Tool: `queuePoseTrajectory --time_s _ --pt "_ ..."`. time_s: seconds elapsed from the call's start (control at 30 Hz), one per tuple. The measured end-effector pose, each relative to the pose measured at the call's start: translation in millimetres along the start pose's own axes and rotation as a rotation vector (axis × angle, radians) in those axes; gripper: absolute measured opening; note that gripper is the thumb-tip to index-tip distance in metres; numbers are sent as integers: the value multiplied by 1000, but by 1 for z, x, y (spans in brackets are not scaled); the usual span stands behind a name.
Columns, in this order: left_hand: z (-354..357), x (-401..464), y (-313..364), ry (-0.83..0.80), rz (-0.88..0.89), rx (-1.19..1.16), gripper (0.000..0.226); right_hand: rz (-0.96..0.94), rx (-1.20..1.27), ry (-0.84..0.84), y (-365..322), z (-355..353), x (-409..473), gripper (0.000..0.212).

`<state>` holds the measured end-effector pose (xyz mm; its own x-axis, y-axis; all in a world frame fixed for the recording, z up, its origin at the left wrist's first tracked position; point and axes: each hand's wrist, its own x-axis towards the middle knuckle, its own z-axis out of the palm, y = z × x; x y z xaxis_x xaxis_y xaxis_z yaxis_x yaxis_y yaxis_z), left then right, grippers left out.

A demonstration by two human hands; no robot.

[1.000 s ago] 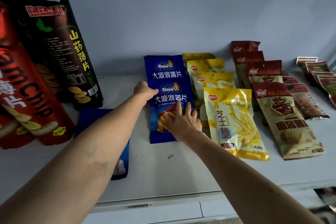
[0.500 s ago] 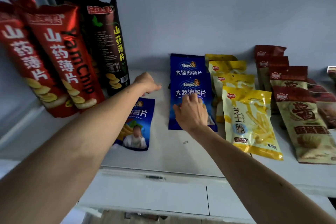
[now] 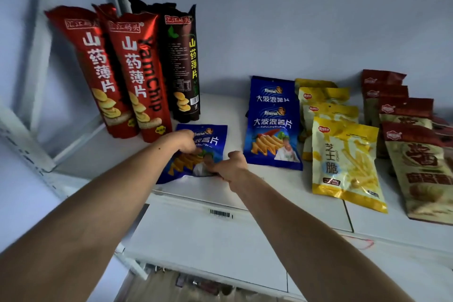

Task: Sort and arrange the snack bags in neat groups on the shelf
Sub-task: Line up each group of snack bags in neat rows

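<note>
Main risk I see: the loose blue bag [image 3: 196, 152] lies skewed near the front lip of the shelf [image 3: 220, 193], its near corner about at the edge. A sloppy pull could slide it off the front, and foil this slick could slip out of a corner pinch. Swinging it right too low would knock the blue stack [image 3: 273, 125] and push it into the yellow bags [image 3: 343, 154] touching it. Going far-left risks tipping the 3 upright yam chip bags [image 3: 137, 73], which only lean on the back wall

Grip: left hand [image 3: 182, 141] lies on the bag's upper left, fingers curled down onto it, so I read it as holding the bag, though the fingertips are hidden. Right hand [image 3: 230, 167] has fingers bent around the bag's near right corner, pinching it. Neither hand spread flat

Bag sits left of the blue stack, apart from it, just in front of the yam chip bags. Brown bags [image 3: 416, 154] at the far right look grouped
</note>
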<state>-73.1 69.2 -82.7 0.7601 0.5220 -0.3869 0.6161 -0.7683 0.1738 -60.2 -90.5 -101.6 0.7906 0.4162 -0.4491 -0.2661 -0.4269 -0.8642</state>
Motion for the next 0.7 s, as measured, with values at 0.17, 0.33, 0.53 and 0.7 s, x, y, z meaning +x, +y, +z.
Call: queuePoseTrajectory --time_s 0.17,0.33,0.53,0.7 --pt "-13 -16 2 -14 -23 -73 69 -28 124 41 3 -18 -4 51" --pt "-17 -29 11 15 -89 -217 93 -242 144 115 9 -41 -7 48" --pt "-14 -32 36 -69 -63 -550 77 -437 254 133 23 -80 -15 56" --pt "-6 -38 72 -93 73 -731 51 -400 102 274 39 -105 -14 53"
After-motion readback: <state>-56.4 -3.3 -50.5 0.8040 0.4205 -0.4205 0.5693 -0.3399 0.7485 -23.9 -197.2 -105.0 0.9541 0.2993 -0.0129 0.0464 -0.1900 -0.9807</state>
